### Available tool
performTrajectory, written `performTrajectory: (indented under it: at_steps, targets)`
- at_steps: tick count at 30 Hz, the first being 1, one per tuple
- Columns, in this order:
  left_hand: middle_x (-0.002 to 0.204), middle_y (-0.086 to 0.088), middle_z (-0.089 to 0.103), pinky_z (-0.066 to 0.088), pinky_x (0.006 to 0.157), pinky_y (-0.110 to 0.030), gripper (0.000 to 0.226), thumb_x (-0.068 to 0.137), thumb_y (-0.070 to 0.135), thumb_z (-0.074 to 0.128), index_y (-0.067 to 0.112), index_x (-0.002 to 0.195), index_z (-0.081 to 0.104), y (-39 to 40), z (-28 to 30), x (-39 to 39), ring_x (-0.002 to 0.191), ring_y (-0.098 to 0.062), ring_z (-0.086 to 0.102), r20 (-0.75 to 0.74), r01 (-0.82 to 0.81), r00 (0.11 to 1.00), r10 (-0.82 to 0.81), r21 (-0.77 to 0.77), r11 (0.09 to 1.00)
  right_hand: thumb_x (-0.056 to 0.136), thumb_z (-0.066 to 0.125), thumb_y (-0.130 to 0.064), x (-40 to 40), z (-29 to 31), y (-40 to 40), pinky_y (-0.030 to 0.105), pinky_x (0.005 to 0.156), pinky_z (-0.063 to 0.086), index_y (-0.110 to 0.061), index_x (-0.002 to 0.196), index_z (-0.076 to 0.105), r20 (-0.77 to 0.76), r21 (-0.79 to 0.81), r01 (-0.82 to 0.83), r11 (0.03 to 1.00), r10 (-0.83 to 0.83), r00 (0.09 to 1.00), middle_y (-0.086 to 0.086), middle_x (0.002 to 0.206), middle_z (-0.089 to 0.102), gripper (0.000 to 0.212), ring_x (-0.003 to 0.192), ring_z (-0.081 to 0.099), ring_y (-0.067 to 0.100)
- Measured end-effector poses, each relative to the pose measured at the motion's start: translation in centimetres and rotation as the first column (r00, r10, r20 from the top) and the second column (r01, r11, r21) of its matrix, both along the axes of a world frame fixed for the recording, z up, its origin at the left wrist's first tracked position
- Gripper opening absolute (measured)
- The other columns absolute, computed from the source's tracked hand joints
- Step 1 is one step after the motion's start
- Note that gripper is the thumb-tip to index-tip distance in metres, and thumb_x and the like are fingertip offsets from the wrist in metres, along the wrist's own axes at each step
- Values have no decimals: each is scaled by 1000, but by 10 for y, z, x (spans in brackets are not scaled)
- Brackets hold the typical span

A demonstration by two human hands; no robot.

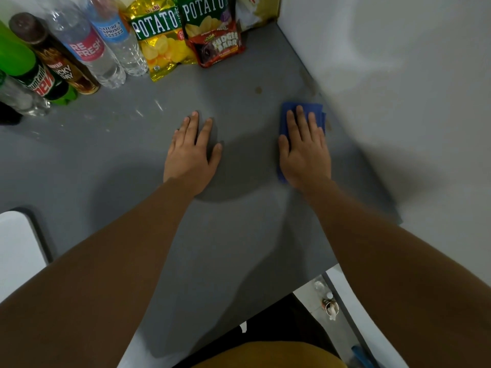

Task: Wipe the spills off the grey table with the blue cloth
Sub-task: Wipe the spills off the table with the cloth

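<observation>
Right hand (305, 152) lies palm-down on the blue cloth (303, 112), fingers spread and extended; grip released, pressing the cloth flat rather than clasping it. The cloth sits on the grey worktop (225, 235) toward its right edge, close to the white wall (398, 102), folded, showing beyond the fingertips and along the thumb side. Left hand (191, 155) rests flat on the bare worktop, well left of the cloth, fingers open, holding nothing. A small brownish spot (258, 90) marks the surface farther back, apart from the cloth; faint staining runs along the wall edge (309, 81). Pale streaks (148, 108) show at far left. Bottles (87, 46) and snack bags (186, 35) stand along the far edge.
</observation>
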State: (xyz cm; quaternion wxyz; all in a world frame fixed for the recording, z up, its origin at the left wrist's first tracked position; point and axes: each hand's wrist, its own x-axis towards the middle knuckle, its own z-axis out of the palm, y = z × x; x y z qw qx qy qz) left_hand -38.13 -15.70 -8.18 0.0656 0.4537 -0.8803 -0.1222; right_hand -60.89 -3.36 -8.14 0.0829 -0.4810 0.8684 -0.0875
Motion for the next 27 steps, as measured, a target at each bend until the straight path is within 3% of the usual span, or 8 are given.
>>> performTrajectory:
  at_steps: [5, 14, 22, 27]
  targets:
    - [169, -12, 18, 17, 127, -46, 62, 106, 49, 34, 18, 160, 28, 1, 0, -1, 156, -30, 14, 2, 0, 1000, 0, -9, 1000, 106, 20, -47, 37, -4, 16, 41, 127, 3, -19, 162, 9, -25, 25, 59, 998, -58, 998, 0, 170, 2, 63, 157, -1, 24]
    - [169, -11, 19, 16, 127, -45, 61, 106, 47, 38, 18, 160, 30, 2, 2, -2, 156, -30, 15, 2, -3, 1000, 3, -21, 1000, 105, 20, -50, 3, 0, -24, 39, 126, 2, -25, 162, 13, 26, -15, -91, 996, 91, 995, -5, 170, 6, 62, 156, 1, 20]
    - [169, -11, 19, 16, 127, -45, 61, 106, 47, 38, 18, 160, 29, 3, 3, -2, 156, -30, 15, 8, -5, 1000, 5, -23, 1000, 107, 26, -45, -30, -1, 2, 42, 126, 8, -20, 162, 16, -39, -6, 43, 999, -44, 998, 0, 169, 12, 61, 156, 6, 24]
    - [169, -11, 18, 16, 127, -46, 61, 106, 47, 38, 18, 160, 29, 4, 3, -2, 157, -29, 14, 0, -10, 1000, 10, -13, 1000, 107, 26, -45, -8, 1, 37, 42, 126, 9, -17, 162, 11, -73, 17, 150, 989, -148, 986, 3, 170, 8, 64, 156, 6, 27]
